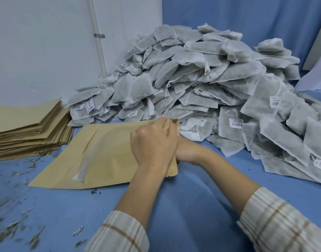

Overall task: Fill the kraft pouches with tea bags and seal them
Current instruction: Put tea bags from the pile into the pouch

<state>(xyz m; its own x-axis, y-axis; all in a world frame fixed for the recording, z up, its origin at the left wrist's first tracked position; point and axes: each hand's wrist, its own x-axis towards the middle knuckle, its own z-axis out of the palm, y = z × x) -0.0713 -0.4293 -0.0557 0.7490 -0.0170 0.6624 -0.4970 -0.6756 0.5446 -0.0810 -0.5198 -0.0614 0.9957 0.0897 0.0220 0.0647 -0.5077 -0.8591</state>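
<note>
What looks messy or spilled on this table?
Loose dried leaf bits lie scattered over the blue cloth at lower left, beside the kraft pouch, apparently spilled out of tea bags.

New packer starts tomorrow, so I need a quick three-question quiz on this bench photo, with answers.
1. True or false: the stack of empty kraft pouches lies left of the pouch being worked on.
2. Which hands are at the mouth of the flat kraft pouch? A. left only B. right only C. both
3. Fill in: loose leaf bits lie on the ___ cloth.

Key
1. True.
2. C: the left hand grips the mouth edge, and the right hand sits tucked behind it, near the tea bag pile.
3. Blue.
</note>
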